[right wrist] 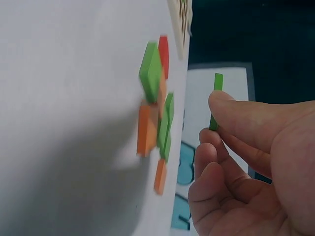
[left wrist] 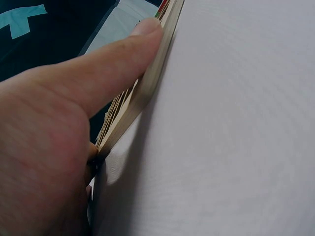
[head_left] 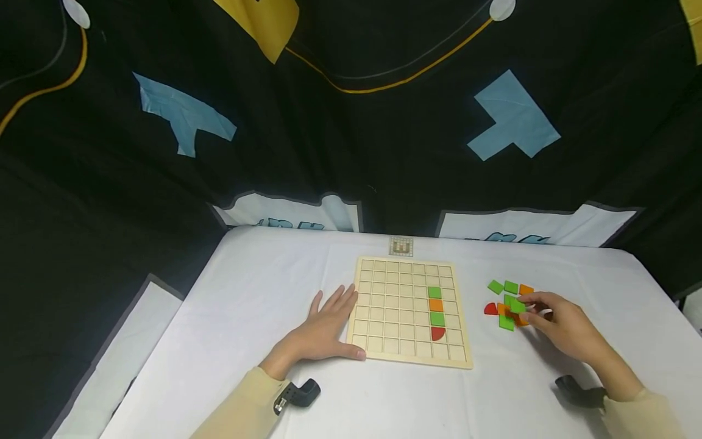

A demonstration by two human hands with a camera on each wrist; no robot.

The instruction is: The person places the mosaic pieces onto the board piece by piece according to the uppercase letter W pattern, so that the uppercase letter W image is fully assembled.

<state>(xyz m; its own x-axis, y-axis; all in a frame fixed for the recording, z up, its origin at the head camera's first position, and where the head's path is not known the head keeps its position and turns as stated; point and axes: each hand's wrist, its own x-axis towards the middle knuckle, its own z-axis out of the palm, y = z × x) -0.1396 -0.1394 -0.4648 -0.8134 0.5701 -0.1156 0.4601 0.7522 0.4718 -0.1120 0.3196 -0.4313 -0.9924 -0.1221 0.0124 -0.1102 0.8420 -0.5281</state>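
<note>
A pale wooden grid board (head_left: 392, 311) lies on the table, with two green tiles, an orange tile and a red quarter-circle piece in one column near its right side. My left hand (head_left: 328, 332) rests against the board's left edge, fingers spread and straight, the thumb (left wrist: 123, 61) touching its near corner. Over the loose pieces to the right, my right hand (head_left: 567, 326) pinches a green square tile (right wrist: 218, 82) between thumb and fingers, lifted off the table. Beneath it lie green tiles (head_left: 507, 322), orange tiles (head_left: 526, 289) and a red quarter-circle piece (head_left: 490, 309).
A white cloth (head_left: 263, 262) covers the table. Beyond the board sits a small square patch with a brown mark (head_left: 401, 246). A dark curtain with blue and yellow shapes (head_left: 351, 140) hangs behind the far table edge.
</note>
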